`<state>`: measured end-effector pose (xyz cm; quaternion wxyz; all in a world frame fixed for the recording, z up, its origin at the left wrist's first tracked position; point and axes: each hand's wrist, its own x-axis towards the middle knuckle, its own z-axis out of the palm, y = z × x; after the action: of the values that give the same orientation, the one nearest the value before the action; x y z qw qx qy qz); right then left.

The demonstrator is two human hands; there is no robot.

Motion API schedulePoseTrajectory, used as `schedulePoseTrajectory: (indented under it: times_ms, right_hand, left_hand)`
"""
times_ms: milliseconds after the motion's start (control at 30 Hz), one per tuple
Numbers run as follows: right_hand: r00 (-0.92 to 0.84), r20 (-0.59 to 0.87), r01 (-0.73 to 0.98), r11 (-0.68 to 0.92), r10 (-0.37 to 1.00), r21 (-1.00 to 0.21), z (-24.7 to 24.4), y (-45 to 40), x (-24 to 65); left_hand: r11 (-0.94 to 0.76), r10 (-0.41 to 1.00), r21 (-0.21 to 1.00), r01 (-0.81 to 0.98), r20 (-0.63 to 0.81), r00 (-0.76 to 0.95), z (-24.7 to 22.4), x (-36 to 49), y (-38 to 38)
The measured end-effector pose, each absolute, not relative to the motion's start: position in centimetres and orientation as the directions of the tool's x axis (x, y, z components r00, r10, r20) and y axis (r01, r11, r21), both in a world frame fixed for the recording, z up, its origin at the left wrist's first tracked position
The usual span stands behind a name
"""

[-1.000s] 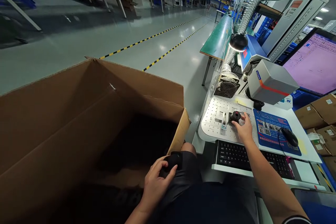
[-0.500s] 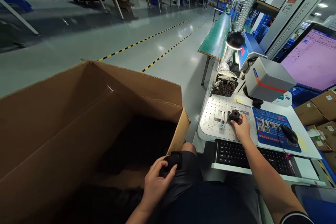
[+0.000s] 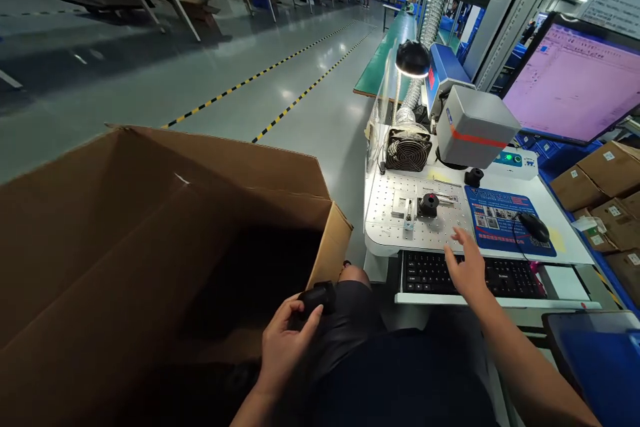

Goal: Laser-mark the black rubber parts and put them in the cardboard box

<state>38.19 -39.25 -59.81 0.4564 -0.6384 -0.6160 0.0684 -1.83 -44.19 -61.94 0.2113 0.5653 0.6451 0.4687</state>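
My left hand [image 3: 287, 340] is closed around a black cylindrical part [image 3: 317, 299] above my thigh, beside the edge of a large cardboard box [image 3: 330, 240]. Over the front of the keyboard [image 3: 435, 273], my right hand [image 3: 467, 267] is empty with its fingers apart. Ahead of it, another black round part [image 3: 429, 205] sits on the perforated metal plate [image 3: 385, 217], against the small metal fixture blocks [image 3: 409, 213]. A red dot of light shows on its top. The grey box-shaped machine head [image 3: 477, 127] hangs above and behind the plate.
A small black knob-like object [image 3: 473, 177] stands behind the blue mouse pad [image 3: 505, 220], which carries a black mouse [image 3: 533, 227]. A square fan [image 3: 409, 149] and a flexible silver duct [image 3: 435, 7] stand at the back. The monitor [image 3: 575, 80] is at right. Cartons [image 3: 610, 173] are stacked beyond the desk.
My right hand has let go of the black part on the plate and drawn back toward the keyboard. My left hand still holds its part. The view has turned slightly right.
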Motion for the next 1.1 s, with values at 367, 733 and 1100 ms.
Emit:
schedulePoseTrajectory:
  times_ms: [367, 733, 1100]
  right_hand:
    - [0.173, 0.366, 0.708, 0.143, 0.914, -0.691, -66.0, -47.8, 37.6]
    - [0.184, 0.387, 0.713, 0.148, 0.904, -0.685, -64.1, -45.9, 38.3]
    - [0.264, 0.482, 0.745, 0.141, 0.835, -0.652, -59.1, -34.8, 37.9]
  left_hand:
    - [0.01, 0.941, 0.883, 0.469, 0.151, -0.304, -63.4, -1.7, -44.1]
    - [-0.01, 0.945, 0.885, 0.465, 0.161, -0.286, -63.5, -2.0, -44.1]
    - [0.047, 0.936, 0.881, 0.471, 0.126, -0.329, -62.2, -1.9, -44.2]
